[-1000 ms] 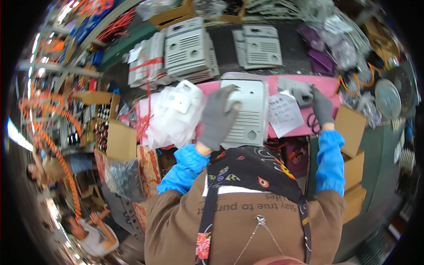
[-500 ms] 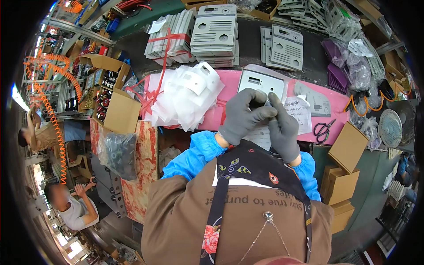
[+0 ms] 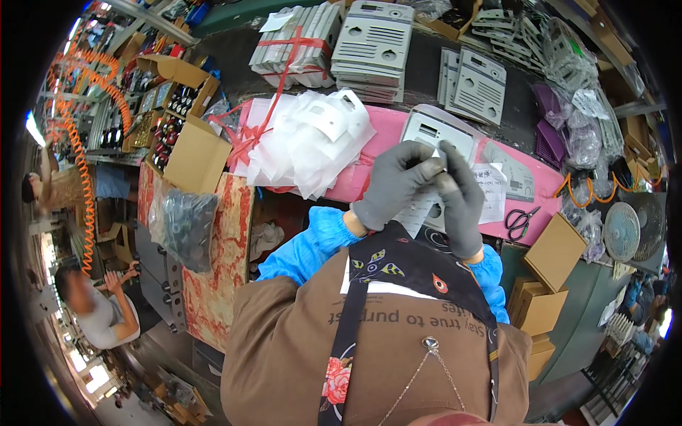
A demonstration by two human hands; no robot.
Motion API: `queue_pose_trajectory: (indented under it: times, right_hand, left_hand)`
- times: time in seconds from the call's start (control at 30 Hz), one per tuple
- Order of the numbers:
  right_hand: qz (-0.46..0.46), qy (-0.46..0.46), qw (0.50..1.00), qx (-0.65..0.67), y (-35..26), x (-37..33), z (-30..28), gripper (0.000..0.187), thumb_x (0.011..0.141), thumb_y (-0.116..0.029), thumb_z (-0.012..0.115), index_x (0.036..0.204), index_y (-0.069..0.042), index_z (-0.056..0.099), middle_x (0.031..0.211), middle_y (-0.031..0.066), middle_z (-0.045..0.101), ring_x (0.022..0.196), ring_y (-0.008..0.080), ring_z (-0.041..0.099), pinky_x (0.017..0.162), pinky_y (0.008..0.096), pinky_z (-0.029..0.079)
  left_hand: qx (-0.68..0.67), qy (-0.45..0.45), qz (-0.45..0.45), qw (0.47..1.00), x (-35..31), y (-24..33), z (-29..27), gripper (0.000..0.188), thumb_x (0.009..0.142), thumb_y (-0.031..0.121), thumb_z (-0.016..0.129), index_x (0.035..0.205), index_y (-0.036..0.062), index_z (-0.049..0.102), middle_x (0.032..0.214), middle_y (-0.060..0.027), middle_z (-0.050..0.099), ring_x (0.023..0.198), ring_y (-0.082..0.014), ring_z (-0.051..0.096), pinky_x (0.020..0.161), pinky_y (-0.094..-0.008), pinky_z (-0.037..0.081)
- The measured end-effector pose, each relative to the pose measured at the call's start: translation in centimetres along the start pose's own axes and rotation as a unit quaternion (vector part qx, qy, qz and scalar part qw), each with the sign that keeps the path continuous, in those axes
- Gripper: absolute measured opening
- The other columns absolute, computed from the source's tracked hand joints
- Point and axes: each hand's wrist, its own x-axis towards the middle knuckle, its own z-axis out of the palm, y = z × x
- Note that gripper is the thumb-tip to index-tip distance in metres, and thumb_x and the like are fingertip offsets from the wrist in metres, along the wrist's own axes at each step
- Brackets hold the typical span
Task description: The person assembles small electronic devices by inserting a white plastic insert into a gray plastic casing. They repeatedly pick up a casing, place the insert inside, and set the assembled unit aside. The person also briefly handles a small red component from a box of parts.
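Both my hands wear grey gloves and meet fingertip to fingertip above the near edge of the pink work surface (image 3: pixel 387 122). My left hand (image 3: pixel 398 181) is closed in a pinch, and my right hand (image 3: pixel 460 202) pinches against it. A small whitish bit shows between the fingertips, too small to name. Just beyond them lies a light grey faceplate (image 3: pixel 449 128) with a rectangular cutout, partly covered by the hands. A whitish piece with printed marks (image 3: pixel 420 210) shows below the hands, mostly hidden. Handwritten paper (image 3: pixel 491 186) lies right of my right hand.
Translucent white film sheets (image 3: pixel 312 145) are heaped at left. Stacked faceplates (image 3: pixel 373 42) and a red-tied bundle (image 3: pixel 297 46) stand behind. Black scissors (image 3: pixel 522 221) lie at right, near cardboard boxes (image 3: pixel 558 240) and a fan (image 3: pixel 622 226). A person (image 3: pixel 103 309) sits at far left.
My view has shifted slightly, so the bench things sit a little further right and the left side has tilted. Both hands stay together, with the whitish bit now showing between the fingertips.
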Motion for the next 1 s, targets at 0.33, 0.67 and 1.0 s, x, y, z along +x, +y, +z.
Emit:
queue_pose_trajectory:
  times: [0.33,0.67,1.0]
  right_hand:
    - [0.024,0.222,0.969,-0.104,5.2,4.6,-2.3,0.036,0.101,-0.027,0.056,0.107,0.006,0.068,0.083,0.0048,0.064,0.079,0.011,0.054,0.072,0.0285,0.046]
    - [-0.004,0.291,0.946,-0.141,7.4,6.4,-0.5,0.035,0.101,-0.027,0.055,0.108,0.005,0.067,0.079,0.0049,0.062,0.074,0.01,0.05,0.068,0.0287,0.044]
    - [-0.022,0.308,0.941,-0.137,6.5,6.1,-0.1,0.037,0.102,-0.029,0.055,0.111,0.004,0.067,0.091,0.0083,0.068,0.08,0.0115,0.056,0.073,0.0294,0.048]
  left_hand:
    - [0.162,0.091,-0.02,0.982,0.8,-1.3,-5.1,0.018,0.093,0.017,0.061,0.089,-0.0001,0.063,0.08,-0.0012,0.061,0.076,-0.0085,0.056,0.071,-0.026,0.046]
    - [0.161,0.159,0.011,0.974,2.2,-1.3,-10.4,0.016,0.092,0.014,0.066,0.086,0.0002,0.064,0.072,0.0011,0.057,0.066,-0.0064,0.05,0.062,-0.024,0.043]
    - [0.355,0.023,-0.014,0.934,2.3,-1.3,-10.5,0.042,0.089,0.039,0.068,0.107,0.0009,0.066,0.087,-0.0072,0.065,0.079,-0.015,0.063,0.074,-0.0308,0.05]
